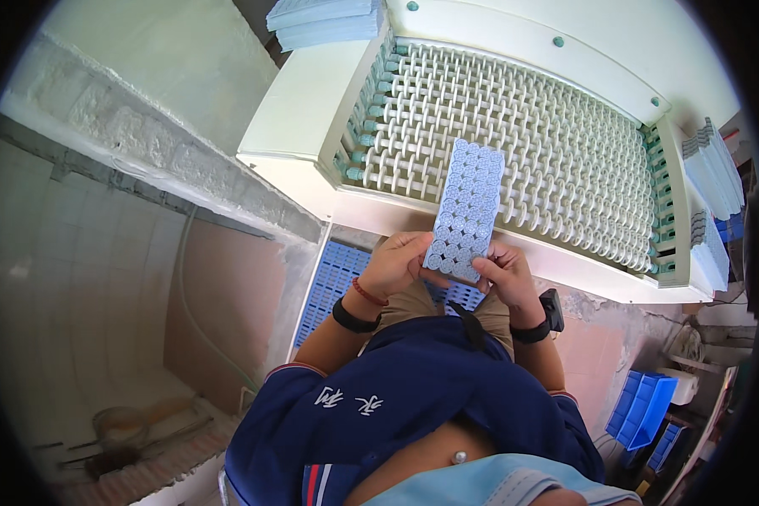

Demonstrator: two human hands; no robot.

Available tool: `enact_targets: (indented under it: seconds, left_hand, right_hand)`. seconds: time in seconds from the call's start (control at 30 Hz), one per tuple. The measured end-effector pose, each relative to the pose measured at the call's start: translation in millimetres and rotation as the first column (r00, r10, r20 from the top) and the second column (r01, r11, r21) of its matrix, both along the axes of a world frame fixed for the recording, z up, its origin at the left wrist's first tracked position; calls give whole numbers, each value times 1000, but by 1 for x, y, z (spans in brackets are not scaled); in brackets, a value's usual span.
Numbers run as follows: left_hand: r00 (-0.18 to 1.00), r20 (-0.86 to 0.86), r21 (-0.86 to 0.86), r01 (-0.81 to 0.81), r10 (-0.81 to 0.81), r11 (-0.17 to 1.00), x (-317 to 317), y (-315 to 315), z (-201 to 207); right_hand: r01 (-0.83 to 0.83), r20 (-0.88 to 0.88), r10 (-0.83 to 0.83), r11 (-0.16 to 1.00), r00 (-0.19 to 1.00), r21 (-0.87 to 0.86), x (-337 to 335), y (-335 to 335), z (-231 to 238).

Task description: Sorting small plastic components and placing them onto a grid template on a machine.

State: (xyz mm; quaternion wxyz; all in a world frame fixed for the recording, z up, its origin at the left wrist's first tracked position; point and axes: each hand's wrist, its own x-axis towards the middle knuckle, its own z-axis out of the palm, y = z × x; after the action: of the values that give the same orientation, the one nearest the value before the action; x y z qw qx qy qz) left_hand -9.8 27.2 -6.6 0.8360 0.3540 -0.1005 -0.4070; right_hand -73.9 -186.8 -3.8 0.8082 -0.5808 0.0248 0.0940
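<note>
A long light-blue perforated tray with rows of round cells is held upright-lengthwise over the near edge of a white roller conveyor. My left hand grips the tray's near left corner. My right hand grips its near right corner, thumb on the cells. The tray's far end lies over the white rollers. Both wrists wear black bands; the left also has a red cord.
Stacks of the same blue trays sit at the conveyor's far left and along its right side. A blue slatted crate lies under my arms. Blue bins stand at lower right. A concrete wall runs on the left.
</note>
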Motion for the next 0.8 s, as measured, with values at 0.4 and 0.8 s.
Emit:
enact_targets:
  seconds: [0.4,0.8]
  left_hand:
    - [984,87,309,-172,152,935,-8,-13,-9]
    - [950,238,474,-295,202,830,-6,-15,-17]
  right_hand:
    - [244,-68,-257,956,964,-161,-19,4,-16]
    - [354,-50,-373,909,927,-220,-22,4,-24]
